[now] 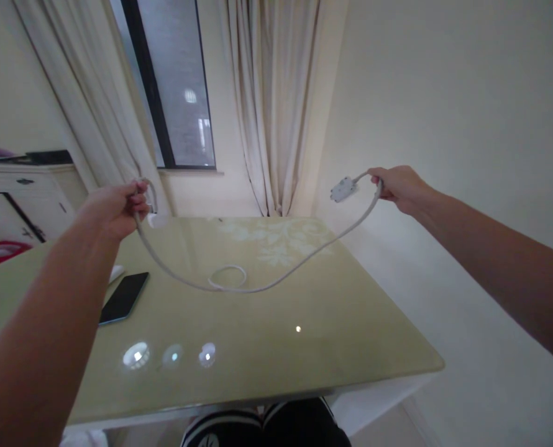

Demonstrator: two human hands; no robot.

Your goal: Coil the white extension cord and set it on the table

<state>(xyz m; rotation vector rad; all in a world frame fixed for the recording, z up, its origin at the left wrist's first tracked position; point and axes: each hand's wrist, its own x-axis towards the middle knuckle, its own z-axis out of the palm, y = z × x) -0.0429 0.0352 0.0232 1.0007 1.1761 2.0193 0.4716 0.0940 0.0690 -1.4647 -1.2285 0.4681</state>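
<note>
A pale grey cable (246, 290) hangs in a wide curve above the table, stretched between my two hands. Near its left end my left hand (120, 208) is closed around it, and a white plug-like end (158, 220) dangles just beyond the fingers. My right hand (394, 184) pinches the cable near its other end. From there a light grey, block-shaped connector (344, 189) sticks out to the left. A thin white ring or loop (230, 268) shows behind the lowest part of the cable; I cannot tell whether it belongs to it.
A glossy yellow-green table (332, 347) fills the middle, its far right side by a white wall. A dark phone (125, 298) lies at its left, with a white object (117, 273) partly hidden behind my left arm. Curtains (276, 112) and a window stand behind; a white cabinet (48, 192) is far left.
</note>
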